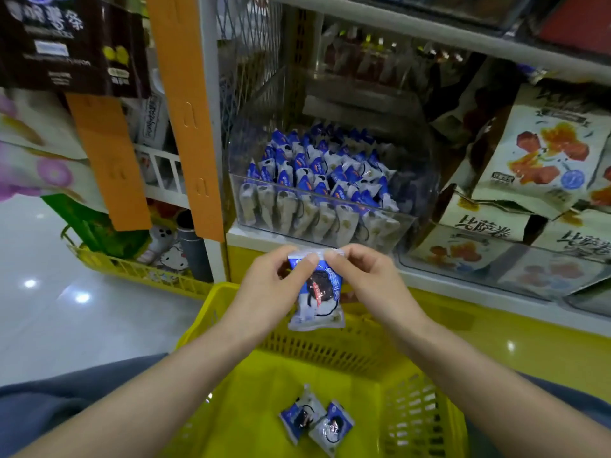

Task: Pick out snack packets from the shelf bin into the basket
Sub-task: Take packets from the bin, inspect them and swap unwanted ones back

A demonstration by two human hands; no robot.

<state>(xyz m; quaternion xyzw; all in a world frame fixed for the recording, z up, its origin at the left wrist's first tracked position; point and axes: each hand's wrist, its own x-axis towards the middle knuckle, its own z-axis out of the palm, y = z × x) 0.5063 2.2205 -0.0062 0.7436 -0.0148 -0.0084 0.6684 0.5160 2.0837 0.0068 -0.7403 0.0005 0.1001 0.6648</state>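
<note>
A blue-and-white snack packet (319,297) hangs upright above the yellow basket (330,342), pinched at its top edge by both hands. My left hand (276,279) grips the top left corner and my right hand (365,276) grips the top right. Two more of the same packets (315,421) lie on the basket floor. Just behind my hands, on the shelf, stands the clear plastic bin (405,223), packed with several identical packets (317,173).
Large bags with orange fruit print (545,157) fill the bins to the right. An orange upright (185,110) and a wire mesh panel flank the bin on the left. A second yellow basket (139,269) with goods sits on the shiny floor at left.
</note>
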